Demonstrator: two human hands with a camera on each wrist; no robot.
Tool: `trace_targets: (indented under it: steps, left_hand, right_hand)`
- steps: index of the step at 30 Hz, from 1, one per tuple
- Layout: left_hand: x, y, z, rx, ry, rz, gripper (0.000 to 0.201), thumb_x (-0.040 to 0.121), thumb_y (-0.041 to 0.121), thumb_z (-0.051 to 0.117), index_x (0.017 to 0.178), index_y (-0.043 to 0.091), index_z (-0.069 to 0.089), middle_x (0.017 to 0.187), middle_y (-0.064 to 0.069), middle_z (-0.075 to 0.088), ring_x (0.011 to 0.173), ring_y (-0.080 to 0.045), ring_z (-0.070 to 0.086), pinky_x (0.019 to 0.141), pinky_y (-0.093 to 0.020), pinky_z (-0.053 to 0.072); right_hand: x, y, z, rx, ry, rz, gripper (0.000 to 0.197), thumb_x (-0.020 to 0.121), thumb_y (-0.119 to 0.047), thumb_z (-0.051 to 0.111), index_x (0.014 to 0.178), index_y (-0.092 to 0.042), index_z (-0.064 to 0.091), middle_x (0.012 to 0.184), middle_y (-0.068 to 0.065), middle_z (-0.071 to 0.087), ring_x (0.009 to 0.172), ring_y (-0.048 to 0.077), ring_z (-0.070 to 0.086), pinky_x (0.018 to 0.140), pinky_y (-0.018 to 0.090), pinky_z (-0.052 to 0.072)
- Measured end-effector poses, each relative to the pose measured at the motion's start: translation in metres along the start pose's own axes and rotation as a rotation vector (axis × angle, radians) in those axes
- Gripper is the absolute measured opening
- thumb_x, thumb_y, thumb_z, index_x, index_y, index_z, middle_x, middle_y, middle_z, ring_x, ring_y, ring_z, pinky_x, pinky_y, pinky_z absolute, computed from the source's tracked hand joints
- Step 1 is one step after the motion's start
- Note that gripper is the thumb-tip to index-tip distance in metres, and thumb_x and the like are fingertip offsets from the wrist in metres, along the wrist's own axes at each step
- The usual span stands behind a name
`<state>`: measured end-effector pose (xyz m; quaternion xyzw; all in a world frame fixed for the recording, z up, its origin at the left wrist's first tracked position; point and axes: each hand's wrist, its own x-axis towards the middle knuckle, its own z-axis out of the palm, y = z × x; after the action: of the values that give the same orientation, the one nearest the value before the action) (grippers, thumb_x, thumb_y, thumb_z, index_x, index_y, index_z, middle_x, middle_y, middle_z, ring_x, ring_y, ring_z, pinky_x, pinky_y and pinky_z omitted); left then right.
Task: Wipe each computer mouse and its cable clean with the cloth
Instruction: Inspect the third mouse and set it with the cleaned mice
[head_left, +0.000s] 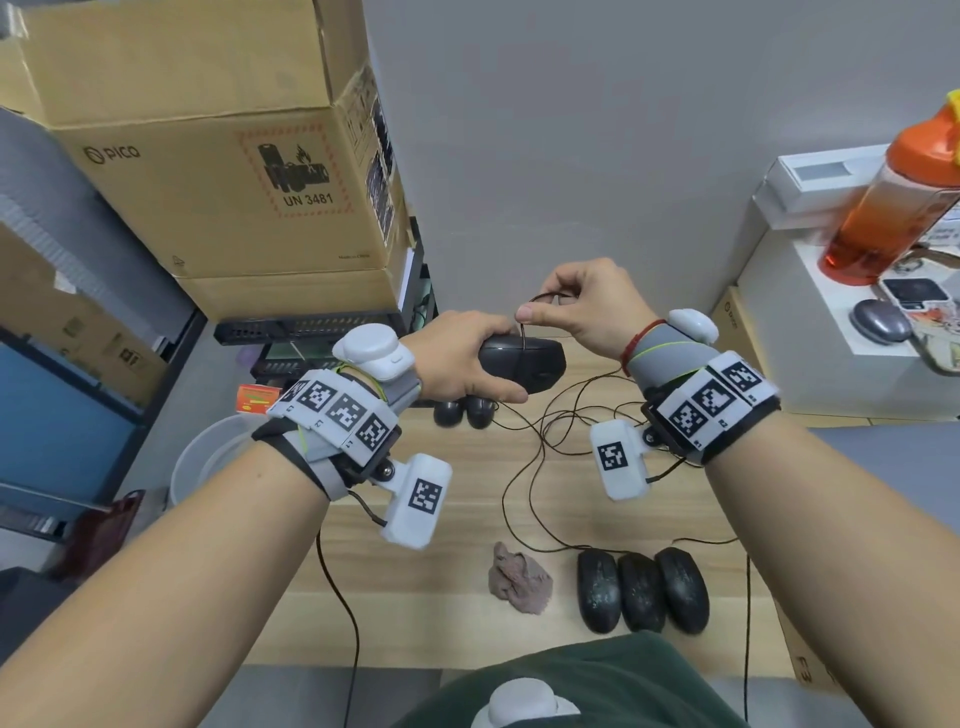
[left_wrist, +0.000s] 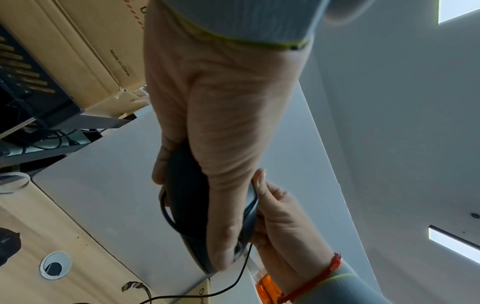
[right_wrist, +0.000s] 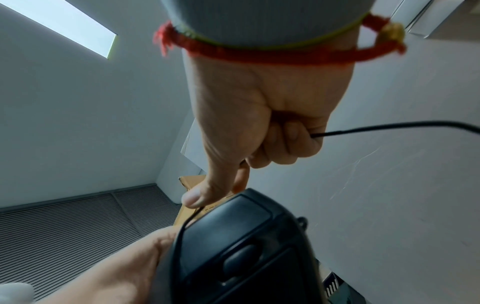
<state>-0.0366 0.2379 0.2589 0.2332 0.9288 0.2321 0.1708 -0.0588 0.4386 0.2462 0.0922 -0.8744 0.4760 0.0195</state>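
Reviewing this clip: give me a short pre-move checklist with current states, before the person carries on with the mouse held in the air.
1. Left hand grips the held mouse: ok.
2. Right hand pinches its cable: ok.
3. Cloth in hand for wiping: not ok, it lies on the table.
4. Cable looped round the mouse body: ok.
5. Three mice beside the cloth look speckled: not ok.
6. Held mouse wiped clean: cannot tell.
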Motion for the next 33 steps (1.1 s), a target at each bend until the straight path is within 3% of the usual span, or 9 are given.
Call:
trace_targets:
  steps: [4, 8, 11, 13, 17, 20, 26, 29, 33]
  left_hand:
    - [-0.002, 0.004, -0.002, -0.019, 0.022, 0.022, 0.043, 0.068, 0.05, 0.089, 0.096, 0.027, 0.065, 0.082, 0.008, 0.067, 0.078, -0.005, 0.064, 0.065, -0.018, 0.047]
    - [-0.004, 0.003, -0.007, -0.147, 0.145, 0.045, 0.043, 0.068, 0.048, 0.09, 0.098, 0.028, 0.066, 0.08, 0.007, 0.066, 0.071, -0.009, 0.062, 0.065, -0.025, 0.049]
    - [-0.004, 0.002, -0.01, -0.306, 0.211, 0.057, 0.043, 0.069, 0.042, 0.091, 0.098, 0.027, 0.062, 0.08, 0.009, 0.062, 0.065, -0.004, 0.056, 0.063, -0.022, 0.045]
    - [-0.002, 0.003, -0.011, -0.406, 0.251, 0.06, 0.042, 0.074, 0.035, 0.089, 0.096, 0.023, 0.056, 0.078, 0.011, 0.06, 0.06, 0.0, 0.052, 0.06, -0.019, 0.042]
    - [0.008, -0.003, -0.007, -0.488, 0.375, 0.005, 0.041, 0.081, 0.033, 0.084, 0.101, 0.02, 0.051, 0.084, 0.011, 0.064, 0.069, -0.001, 0.057, 0.069, -0.024, 0.044]
    - [0.015, -0.015, -0.005, -0.402, 0.44, -0.097, 0.048, 0.081, 0.044, 0.083, 0.107, 0.019, 0.051, 0.097, 0.003, 0.063, 0.083, -0.013, 0.059, 0.07, -0.028, 0.044]
    - [0.012, -0.029, -0.006, -0.198, 0.287, -0.157, 0.051, 0.076, 0.049, 0.084, 0.107, 0.02, 0.055, 0.089, 0.006, 0.06, 0.072, -0.009, 0.056, 0.06, -0.023, 0.04]
    - [0.01, -0.031, -0.003, -0.121, 0.151, -0.148, 0.045, 0.076, 0.047, 0.084, 0.101, 0.024, 0.055, 0.09, 0.005, 0.062, 0.076, -0.011, 0.059, 0.061, -0.022, 0.04]
    - [0.005, -0.021, 0.003, -0.036, 0.022, -0.076, 0.039, 0.078, 0.048, 0.082, 0.086, 0.031, 0.048, 0.086, 0.009, 0.057, 0.078, -0.009, 0.055, 0.066, -0.025, 0.041]
  right_hand:
    - [0.003, -0.004, 0.004, -0.018, -0.004, -0.023, 0.03, 0.07, -0.044, 0.084, 0.066, -0.02, 0.066, 0.049, -0.014, 0.052, 0.05, 0.0, 0.043, 0.055, 0.015, 0.037]
    - [0.003, 0.003, 0.001, 0.045, -0.026, 0.026, 0.035, 0.086, -0.045, 0.07, 0.072, -0.014, 0.068, 0.059, -0.005, 0.056, 0.053, 0.003, 0.044, 0.057, 0.019, 0.038]
    - [-0.006, 0.007, -0.003, 0.056, -0.134, 0.09, 0.015, 0.093, -0.007, 0.06, 0.081, -0.006, 0.07, 0.049, -0.015, 0.057, 0.045, -0.007, 0.046, 0.049, 0.007, 0.035]
    - [-0.012, 0.01, 0.001, 0.042, -0.151, 0.09, 0.031, 0.09, 0.004, 0.054, 0.068, -0.017, 0.062, 0.04, -0.02, 0.051, 0.04, -0.008, 0.044, 0.047, 0.008, 0.034]
    - [-0.02, 0.005, 0.022, 0.031, -0.238, 0.045, 0.03, 0.101, -0.025, 0.051, 0.079, -0.019, 0.072, 0.052, -0.013, 0.052, 0.047, -0.003, 0.046, 0.049, 0.012, 0.034]
    - [-0.022, 0.003, 0.031, -0.048, -0.293, -0.018, 0.028, 0.1, -0.032, 0.052, 0.092, -0.021, 0.075, 0.068, 0.001, 0.055, 0.066, 0.01, 0.049, 0.065, 0.026, 0.04]
    - [-0.025, -0.008, 0.016, -0.055, -0.367, -0.032, 0.027, 0.095, -0.038, 0.061, 0.075, -0.024, 0.074, 0.065, 0.007, 0.046, 0.06, 0.016, 0.038, 0.057, 0.029, 0.03]
    - [-0.025, -0.014, 0.004, 0.037, -0.333, -0.02, 0.027, 0.096, -0.027, 0.061, 0.077, -0.011, 0.072, 0.05, -0.011, 0.049, 0.049, 0.007, 0.037, 0.05, 0.018, 0.029]
    - [-0.015, -0.012, 0.001, 0.03, -0.271, -0.066, 0.026, 0.095, -0.028, 0.064, 0.076, -0.013, 0.072, 0.058, -0.01, 0.06, 0.057, 0.001, 0.046, 0.062, 0.018, 0.038]
